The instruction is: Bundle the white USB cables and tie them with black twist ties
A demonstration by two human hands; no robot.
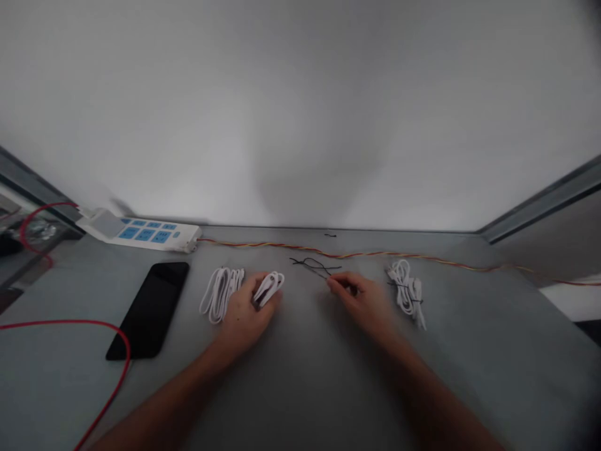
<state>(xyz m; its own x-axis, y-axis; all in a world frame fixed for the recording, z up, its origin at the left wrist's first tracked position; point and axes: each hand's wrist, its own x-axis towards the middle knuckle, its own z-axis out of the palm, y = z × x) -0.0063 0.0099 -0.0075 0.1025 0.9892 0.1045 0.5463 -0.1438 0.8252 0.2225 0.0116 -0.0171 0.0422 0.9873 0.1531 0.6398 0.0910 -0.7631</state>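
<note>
My left hand (246, 312) rests on the grey table and is closed around a folded white cable bundle (270, 287). Just left of it lies another looped white cable (220, 291). My right hand (360, 302) pinches thin black twist ties (313, 265) at the fingertips, near the table's middle. A third white cable coil (407, 291), bound with a dark tie, lies to the right of that hand.
A black phone (151, 308) lies face up at left. A white power strip with blue sockets (141, 232) sits by the wall. A red cable (110, 376) loops at the left edge. A twisted red-yellow wire (375, 254) runs along the back.
</note>
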